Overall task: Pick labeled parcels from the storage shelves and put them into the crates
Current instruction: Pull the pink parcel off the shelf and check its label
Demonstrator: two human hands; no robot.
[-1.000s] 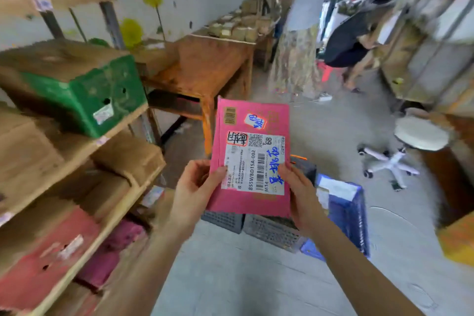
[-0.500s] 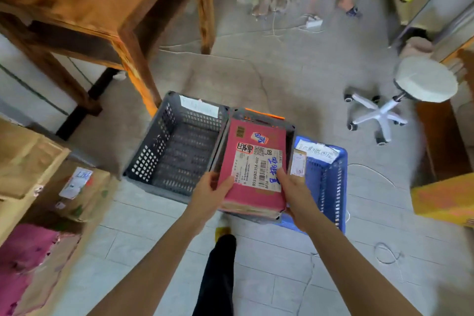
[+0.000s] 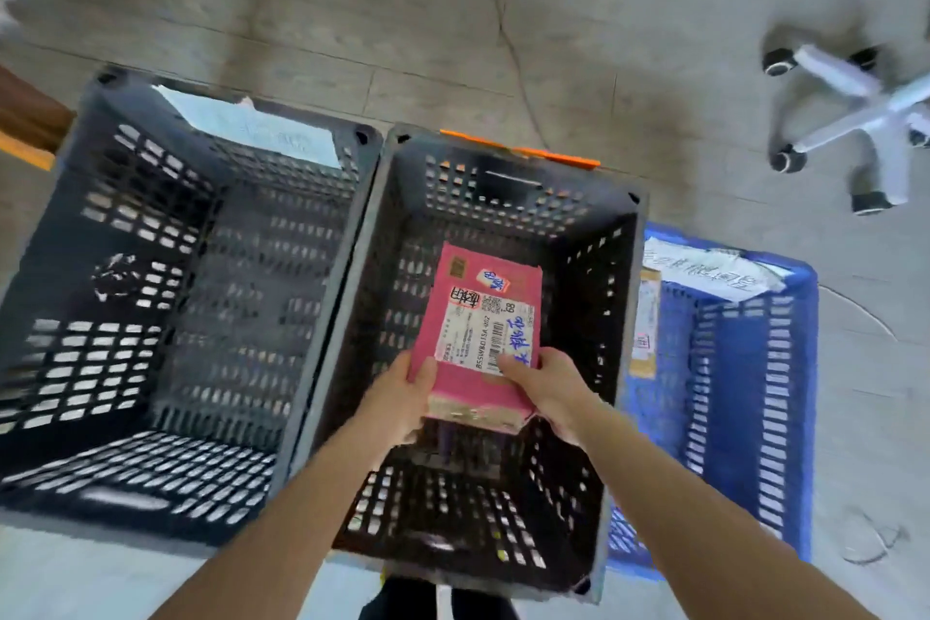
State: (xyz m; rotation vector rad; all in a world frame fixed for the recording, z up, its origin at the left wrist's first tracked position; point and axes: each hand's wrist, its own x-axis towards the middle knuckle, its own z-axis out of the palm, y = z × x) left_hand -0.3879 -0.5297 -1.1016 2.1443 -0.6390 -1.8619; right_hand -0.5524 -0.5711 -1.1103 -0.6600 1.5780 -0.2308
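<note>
Parcel (image 3: 480, 332) sits inside the middle crate (image 3: 508, 196), near end gripped between left hand (image 3: 402, 398) and right hand (image 3: 551, 388).

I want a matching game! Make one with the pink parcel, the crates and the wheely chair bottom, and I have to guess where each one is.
Things
1. pink cardboard parcel
2. blue plastic crate
3. grey plastic crate with white paper on its rim
4. white wheeled chair base

Places
A. on the floor, top right of the picture
B. right end of the crate row
C. held by the left hand and right hand in the opening of the dark middle crate
D. left end of the crate row

Pairs: 1-C, 2-B, 3-D, 4-A
</note>
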